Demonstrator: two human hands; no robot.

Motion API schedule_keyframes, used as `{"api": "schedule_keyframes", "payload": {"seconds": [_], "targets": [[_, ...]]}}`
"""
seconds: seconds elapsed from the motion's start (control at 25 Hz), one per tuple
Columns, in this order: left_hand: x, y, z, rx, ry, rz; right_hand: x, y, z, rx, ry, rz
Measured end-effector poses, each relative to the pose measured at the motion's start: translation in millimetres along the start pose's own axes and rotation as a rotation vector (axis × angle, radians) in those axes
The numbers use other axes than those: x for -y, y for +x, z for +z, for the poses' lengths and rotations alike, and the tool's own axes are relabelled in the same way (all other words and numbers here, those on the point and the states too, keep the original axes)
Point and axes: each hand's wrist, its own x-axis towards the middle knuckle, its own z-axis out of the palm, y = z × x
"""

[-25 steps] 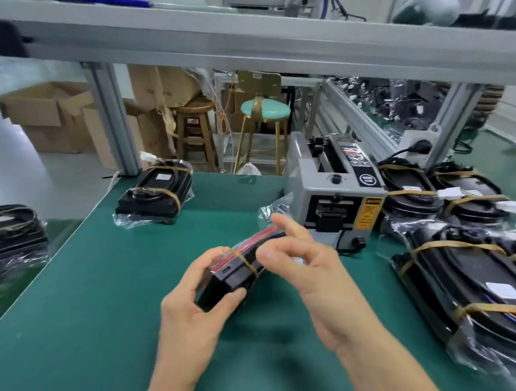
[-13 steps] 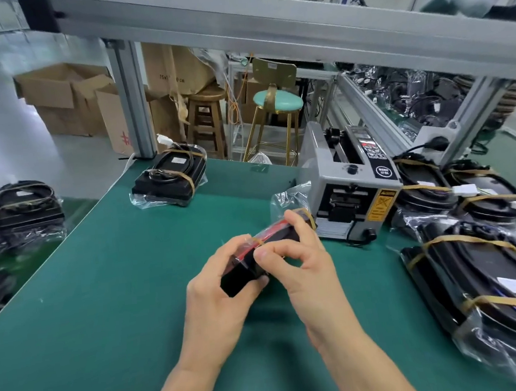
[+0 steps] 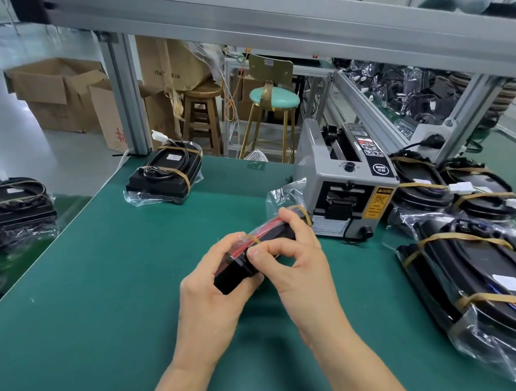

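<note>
Above the middle of the green table mat (image 3: 101, 291), both hands hold a black and red part (image 3: 265, 234) wrapped in clear plastic, with tan rubber bands around it. My left hand (image 3: 208, 283) grips its near end from below and the left. My right hand (image 3: 291, 255) holds the part from the right, thumb and fingers curled over its top edge by the near rubber band. The far end of the part, still in its bag, points towards the tape dispenser.
A grey tape dispenser machine (image 3: 348, 186) stands just behind the hands. Several bagged black parts (image 3: 480, 267) with rubber bands pile up at the right. One bagged part (image 3: 165, 176) lies at the far left of the mat, more on the left bench (image 3: 13, 208). Stools and cardboard boxes stand beyond.
The hands and the part have stayed together while the view shifted. My right thumb and fingers have slid towards the near rubber band on the part.
</note>
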Motion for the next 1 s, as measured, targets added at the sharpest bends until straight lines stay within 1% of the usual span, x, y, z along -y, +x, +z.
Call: {"api": "schedule_keyframes", "payload": {"seconds": [0.2, 0.4, 0.52, 0.72, 1.0], "targets": [[-2.4, 0.7, 0.8, -0.022, -0.007, 0.009, -3.4, -0.1, 3.9, -0.043, -0.001, -0.010], [-1.5, 1.1, 0.5, -0.025, 0.012, 0.004, -7.7, -4.1, 8.2, -0.088, 0.061, 0.007], [-0.7, 1.4, -0.2, -0.015, 0.001, 0.009, -6.9, -3.7, 8.8, -0.091, 0.076, 0.000], [1.4, 0.2, 0.6, -0.008, 0.009, 0.013, -2.6, -2.0, 5.1, -0.059, 0.182, 0.006], [-1.6, 0.1, 1.3, -0.016, -0.001, 0.031, -7.3, -0.5, 8.5, -0.086, 0.088, -0.003]]}}
